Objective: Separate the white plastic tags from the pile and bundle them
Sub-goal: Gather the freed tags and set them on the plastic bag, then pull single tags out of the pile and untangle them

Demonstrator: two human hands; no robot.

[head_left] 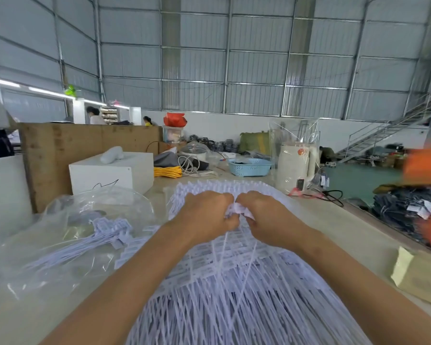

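Item: pile of white plastic tags (234, 282), spread over the surface (334, 225) from 6 o'clock up to centre, thin tails fanning toward you, flat heads lying away from you.

Item: your left hand (204, 215) and right hand (266, 217), side by side at centre above the pile. The fingers of both are curled inward and pinch one small cluster of tag heads (237, 210) held between them.

Item: separate bunch of tags (105, 232), at 9 o'clock, lying on a clear plastic bag (47, 257).

Item: white box (110, 173), at 10 o'clock.

Item: coil of yellow cord (167, 171), at 11 o'clock, just right of the box.

Item: blue basket (249, 167), at 12 o'clock.

Item: cream kettle (295, 168), at 1 o'clock, under clear wrap.

Item: brown paper package (418, 275), at 3 o'clock.
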